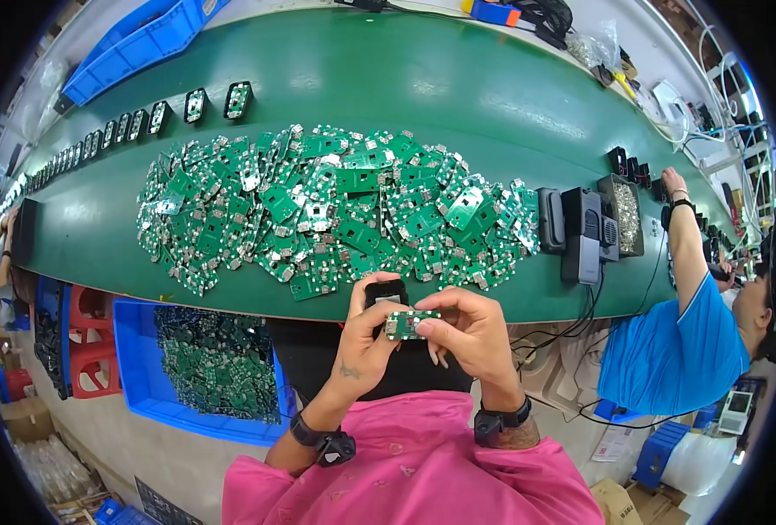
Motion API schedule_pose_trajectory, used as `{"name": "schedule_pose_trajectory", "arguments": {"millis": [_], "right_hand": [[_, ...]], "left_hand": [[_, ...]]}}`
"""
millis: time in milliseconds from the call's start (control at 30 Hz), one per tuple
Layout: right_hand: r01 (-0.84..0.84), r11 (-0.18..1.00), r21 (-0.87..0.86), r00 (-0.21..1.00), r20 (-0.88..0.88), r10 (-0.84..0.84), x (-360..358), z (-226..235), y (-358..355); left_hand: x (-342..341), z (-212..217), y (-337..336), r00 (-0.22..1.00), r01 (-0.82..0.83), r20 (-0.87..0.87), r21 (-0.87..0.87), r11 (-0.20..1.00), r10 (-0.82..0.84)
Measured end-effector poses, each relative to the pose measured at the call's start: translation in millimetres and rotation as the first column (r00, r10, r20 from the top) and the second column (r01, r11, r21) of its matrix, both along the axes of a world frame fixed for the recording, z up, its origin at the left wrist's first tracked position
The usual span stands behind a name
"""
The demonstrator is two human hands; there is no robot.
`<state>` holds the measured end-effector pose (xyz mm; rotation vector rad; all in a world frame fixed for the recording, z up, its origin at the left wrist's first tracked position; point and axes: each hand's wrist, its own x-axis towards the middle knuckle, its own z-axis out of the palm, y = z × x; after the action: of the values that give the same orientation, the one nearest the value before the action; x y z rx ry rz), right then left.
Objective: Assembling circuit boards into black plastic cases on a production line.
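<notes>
The green tabletop (362, 70) is the biggest thing before me, bending across the upper and middle frame. On it, a wide heap of green circuit boards (357, 181) fills the centre. At the right of the frame a co-worker in a blue shirt (668, 350) reaches an arm over the tabletop. At lower left, a blue bin (136, 367) holds more boards, and a blue crate (134, 52) sits at upper left. Near that crate, a row of black cases (123, 129) runs toward the left edge, with boards showing in the nearer ones. Just right of the heap stand dark box-shaped devices (580, 254) and, beside them, a tray (633, 252) of small metal pieces. At lower centre, my left grip (363, 346) has its fingers curled about a black case (388, 290) and its thumb against the left end of a single green board (399, 325). My right grip (475, 337) pinches that board's right part, thumb on its face, so it sits between both grips, in front of the case.
</notes>
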<state>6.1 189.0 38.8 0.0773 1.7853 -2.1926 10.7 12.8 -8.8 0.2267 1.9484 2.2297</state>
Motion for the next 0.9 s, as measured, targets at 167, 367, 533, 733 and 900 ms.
{"name": "schedule_pose_trajectory", "arguments": {"millis": [167,367,533,733,900], "right_hand": [[0.043,0.999,0.027,0.998,-0.048,-0.042,-4.0,-13.5,5.3],[0.043,0.966,0.254,0.978,-0.21,0.012,-8.0,-12.3,5.8],[0.164,0.869,0.467,0.847,-0.518,0.119,-12.3,-19.4,5.9],[0.084,0.956,0.281,0.933,-0.358,0.023,-8.9,-18.7,-3.3],[0.308,0.845,0.437,0.801,-0.599,0.018,-0.7,-18.6,-14.2]], "left_hand": [[0.4,11.6,6.8,0.998,0.015,-0.067,0.085,0.996,-0.009],[-3.6,9.0,3.5,0.995,0.05,0.079,0.216,0.975,-0.069],[-2.6,17.3,4.9,0.974,0.024,0.21,0.258,0.966,-0.081],[-1.8,10.9,7.5,0.975,0.041,0.2,0.263,0.964,-0.096],[-0.5,20.5,15.1,0.983,-0.011,0.181,0.253,0.968,-0.036]]}}
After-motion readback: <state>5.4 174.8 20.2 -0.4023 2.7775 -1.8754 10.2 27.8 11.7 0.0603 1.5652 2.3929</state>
